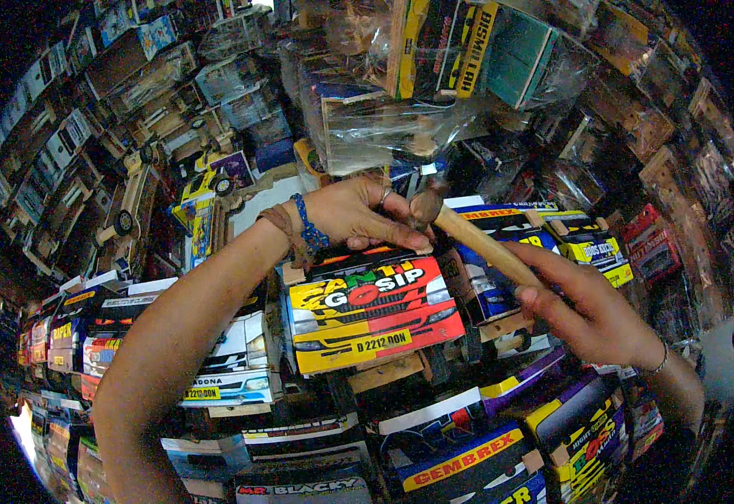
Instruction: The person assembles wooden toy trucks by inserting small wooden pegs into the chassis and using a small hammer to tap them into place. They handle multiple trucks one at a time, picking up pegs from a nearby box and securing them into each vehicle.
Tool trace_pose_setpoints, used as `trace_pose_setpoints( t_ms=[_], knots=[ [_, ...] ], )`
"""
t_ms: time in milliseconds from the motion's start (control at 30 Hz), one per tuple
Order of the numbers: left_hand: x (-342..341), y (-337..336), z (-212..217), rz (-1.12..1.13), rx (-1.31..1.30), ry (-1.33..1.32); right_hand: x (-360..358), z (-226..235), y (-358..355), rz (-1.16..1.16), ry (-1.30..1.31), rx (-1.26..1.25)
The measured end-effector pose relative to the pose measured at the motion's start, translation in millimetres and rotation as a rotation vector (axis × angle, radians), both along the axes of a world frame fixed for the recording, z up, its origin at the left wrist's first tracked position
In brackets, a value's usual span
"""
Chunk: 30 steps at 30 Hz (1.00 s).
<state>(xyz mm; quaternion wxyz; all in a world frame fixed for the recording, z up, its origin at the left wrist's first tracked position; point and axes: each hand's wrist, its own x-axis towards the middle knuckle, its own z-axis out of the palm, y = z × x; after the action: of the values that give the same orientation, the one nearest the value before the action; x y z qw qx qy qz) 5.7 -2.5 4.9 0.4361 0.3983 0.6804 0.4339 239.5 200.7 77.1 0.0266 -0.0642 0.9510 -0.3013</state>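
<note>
A wooden toy truck (375, 315) with a yellow and red printed front stands in the middle, among rows of similar ones. My left hand (363, 214) is closed at its top edge, fingers bent and thumb low by a small wood piece. Anything pinched there is too small or hidden to make out. My right hand (581, 307) grips a hammer (489, 248) by its pale wooden handle. The dark hammer head lies right beside my left fingertips, above the truck. Blue beads and a brown band circle my left wrist.
More toy trucks (468, 466) crowd the near side, and others (232, 361) line the left. Plastic-wrapped stacks (367, 130) rise at the back. A bare wooden truck chassis with wheels (136, 202) sits at the far left. A yellow toy truck (203, 197) lies beyond my left forearm.
</note>
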Motion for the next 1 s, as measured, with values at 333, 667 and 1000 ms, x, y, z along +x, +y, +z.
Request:
trace_pose_setpoints(
  t_ms=[333,667,1000],
  knots=[
    [-4,0,-3,-0.078,0.083,-0.011,12,1,-21,0.052,0.243,0.197],
    [-5,0,-3,-0.033,-0.035,0.141,31,-6,-30,-0.032,0.197,0.365],
    [-18,2,-18,-0.098,0.077,-0.034,28,-8,-29,-0.032,0.118,0.380]
  ],
)
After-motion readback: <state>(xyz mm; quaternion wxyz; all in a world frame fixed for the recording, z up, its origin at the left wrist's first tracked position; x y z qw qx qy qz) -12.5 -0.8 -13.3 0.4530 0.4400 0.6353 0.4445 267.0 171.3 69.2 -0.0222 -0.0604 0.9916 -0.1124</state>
